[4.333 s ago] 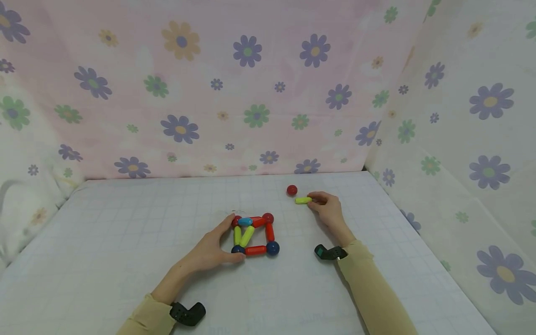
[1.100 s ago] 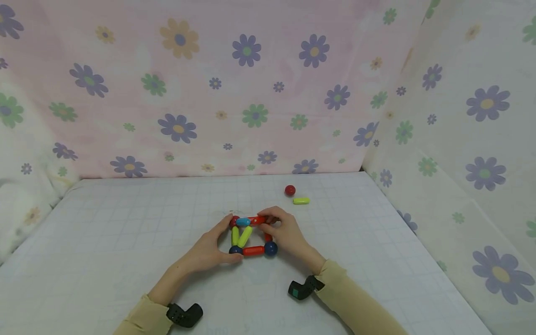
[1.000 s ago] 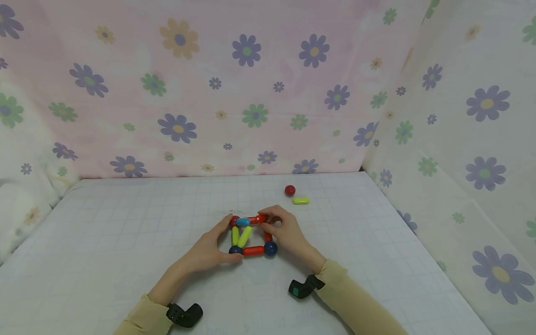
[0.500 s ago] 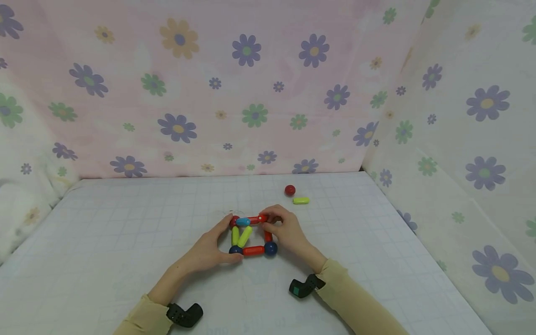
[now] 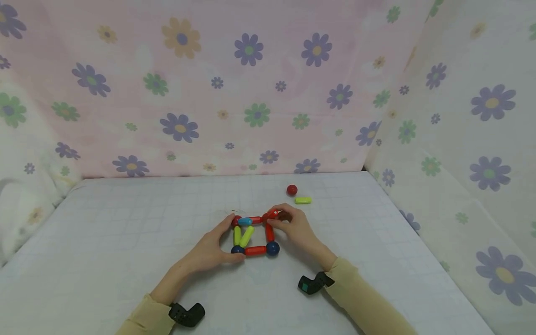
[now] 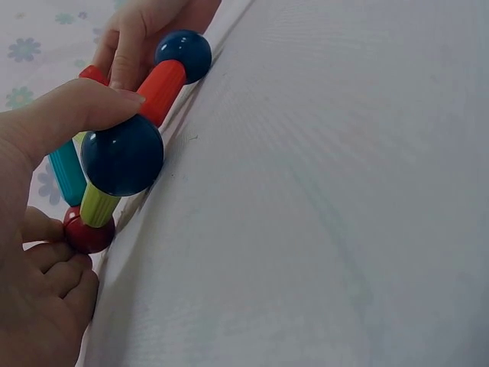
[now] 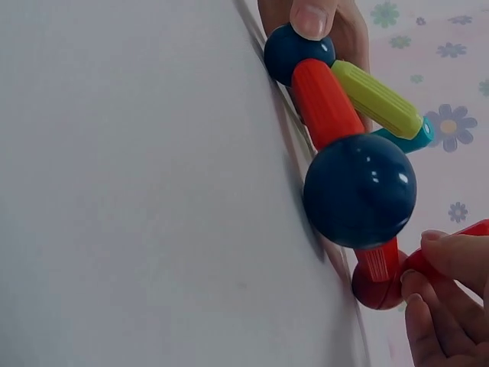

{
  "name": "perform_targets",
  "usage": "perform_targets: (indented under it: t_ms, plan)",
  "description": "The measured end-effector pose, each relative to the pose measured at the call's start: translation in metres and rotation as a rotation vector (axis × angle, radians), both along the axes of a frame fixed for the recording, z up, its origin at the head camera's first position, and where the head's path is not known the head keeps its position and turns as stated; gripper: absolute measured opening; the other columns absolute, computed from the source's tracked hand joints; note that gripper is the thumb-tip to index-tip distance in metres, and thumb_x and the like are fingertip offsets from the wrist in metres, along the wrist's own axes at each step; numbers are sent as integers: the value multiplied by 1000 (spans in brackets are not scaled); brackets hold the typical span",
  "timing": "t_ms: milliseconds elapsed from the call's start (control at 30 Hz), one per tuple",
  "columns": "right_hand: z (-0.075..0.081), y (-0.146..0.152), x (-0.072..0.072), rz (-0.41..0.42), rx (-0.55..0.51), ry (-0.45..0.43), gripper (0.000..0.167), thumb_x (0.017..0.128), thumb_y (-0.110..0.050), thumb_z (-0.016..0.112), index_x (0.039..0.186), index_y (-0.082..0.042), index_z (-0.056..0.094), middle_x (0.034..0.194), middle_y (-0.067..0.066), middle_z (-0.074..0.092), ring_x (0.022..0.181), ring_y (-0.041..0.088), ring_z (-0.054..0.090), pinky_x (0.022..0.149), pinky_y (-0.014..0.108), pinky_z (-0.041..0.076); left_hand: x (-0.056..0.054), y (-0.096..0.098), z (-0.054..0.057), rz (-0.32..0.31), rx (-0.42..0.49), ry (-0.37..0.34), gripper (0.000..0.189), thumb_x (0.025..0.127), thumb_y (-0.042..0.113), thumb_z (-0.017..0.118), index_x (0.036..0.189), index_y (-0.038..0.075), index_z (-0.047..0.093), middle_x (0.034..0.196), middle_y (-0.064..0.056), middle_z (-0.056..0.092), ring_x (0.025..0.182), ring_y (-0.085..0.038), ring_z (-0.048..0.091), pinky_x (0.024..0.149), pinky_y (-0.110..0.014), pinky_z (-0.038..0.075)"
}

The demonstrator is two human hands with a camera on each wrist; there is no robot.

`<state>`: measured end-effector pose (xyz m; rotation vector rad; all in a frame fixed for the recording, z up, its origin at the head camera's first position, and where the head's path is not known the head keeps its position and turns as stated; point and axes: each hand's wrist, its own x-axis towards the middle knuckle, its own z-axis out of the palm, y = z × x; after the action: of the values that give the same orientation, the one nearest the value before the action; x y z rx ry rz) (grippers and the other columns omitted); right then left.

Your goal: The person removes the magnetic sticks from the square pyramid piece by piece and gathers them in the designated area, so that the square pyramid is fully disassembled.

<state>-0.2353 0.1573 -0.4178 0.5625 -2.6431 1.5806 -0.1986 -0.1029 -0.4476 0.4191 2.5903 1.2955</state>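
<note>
Ball-and-rod frame (image 5: pixel 255 250), one: centre of head view, on white table (image 5: pixel 125 232). Left hand (image 5: pixel 208 250): thumb and fingers spread, clasping the frame's left side. Right hand (image 5: pixel 299 229): thumb and finger pinching red rod (image 5: pixel 273 213), partly hiding the frame's upper-right ball (image 5: pixel 265 217). Loose red ball (image 5: pixel 291 190), yellow-green rod (image 5: pixel 303 200): side by side, right of centre. Floral cloth (image 5: pixel 217 102): upper half.

A hand could slide over the table (image 5: pixel 104 256) outside the left hand (image 5: pixel 209 250) or the right hand (image 5: pixel 300 229), but the frame of sticks and balls (image 5: pixel 248 236) blocks the way between them, and a loose red ball (image 5: pixel 291 190) and yellow stick (image 5: pixel 303 200) lie past the right hand.
</note>
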Motion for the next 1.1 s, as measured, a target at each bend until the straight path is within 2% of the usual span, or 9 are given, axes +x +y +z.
perform_targets:
  t_ms: [67,133,367,467,700,900,1100]
  plan:
    - [11,1,6,7,1,0,28,92,-5,70,118,2,65,111,16,71,102,31,66,95,42,54,0,0,0,-2,-2,1,107,76,43,85,160,21,23,164,-6,28,151,-32,27,118,-57,29]
    - [10,3,6,6,-3,9,29,92,-4,70,120,3,64,112,17,70,104,31,66,95,40,54,0,0,0,-3,0,1,107,76,43,85,160,20,23,164,-6,28,151,-32,27,119,-57,28]
    - [5,12,5,-2,-30,-7,32,92,-3,69,123,1,63,117,19,67,106,29,64,92,18,52,-1,1,0,-6,4,-4,108,76,44,85,161,21,22,165,-6,26,152,-32,25,120,-57,27]
    - [-1,15,1,-11,-42,-30,31,93,-3,68,123,0,63,118,19,67,108,30,63,92,14,50,-1,1,0,-11,9,-4,108,76,43,85,161,21,22,165,-6,25,152,-32,25,120,-57,26]
    - [-32,22,-17,-77,-47,-86,34,94,-9,69,127,-3,63,117,13,68,106,24,63,92,17,51,-1,0,-1,-10,15,-6,108,76,43,85,161,20,22,165,-6,26,151,-32,25,120,-57,26]
    - [-36,22,-19,-109,-15,-107,30,93,-12,70,123,-9,67,110,7,70,99,19,61,85,20,51,-1,0,0,-14,12,-3,108,76,43,85,161,20,22,164,-7,27,151,-32,26,119,-57,27]
    - [-38,23,-19,-108,13,-104,31,89,-22,76,118,-13,71,109,1,71,101,19,60,91,28,50,-1,0,0,-14,11,1,108,76,43,85,161,19,22,165,-7,27,151,-32,26,120,-57,27]
